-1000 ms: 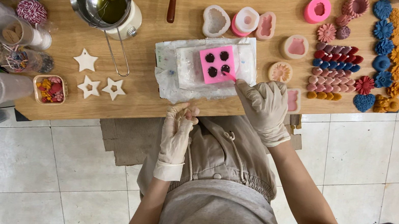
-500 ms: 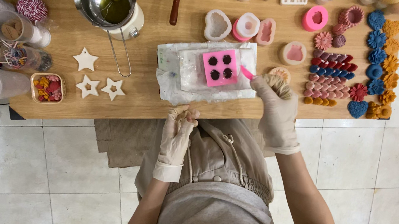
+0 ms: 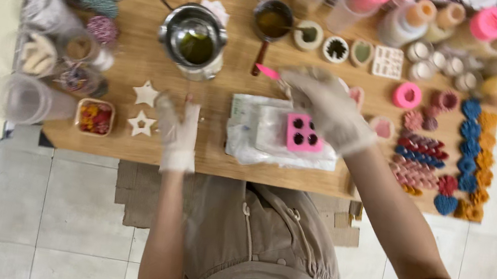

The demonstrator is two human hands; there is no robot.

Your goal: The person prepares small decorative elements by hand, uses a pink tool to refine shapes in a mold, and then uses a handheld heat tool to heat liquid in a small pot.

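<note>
Right hand (image 3: 329,108), gloved white, was over the centre of the wooden bench (image 3: 138,54); fingers closed around a thin pink stick (image 3: 268,72) whose tip pointed to the upper left, toward a small brown pan (image 3: 273,21). Just below that hand lay one pink mould (image 3: 302,133) with four dark holes showing, resting on a white sheet (image 3: 250,127) at the bench's lower middle. Left hand (image 3: 178,125), also gloved, lay flat on the bench left of the sheet, fingers loosely together and holding nothing. Two white stars (image 3: 143,108) lay just left of it, one above the other; a third could not be made out. One steel pitcher (image 3: 194,40) with greenish liquid stood above the left hand. One small box of coloured bits (image 3: 95,117) sat at the lower left edge. One pink ring (image 3: 408,95) lay right of centre. Rows of small coloured shapes (image 3: 444,159) filled the right side; blur made them too unclear to count.
</note>
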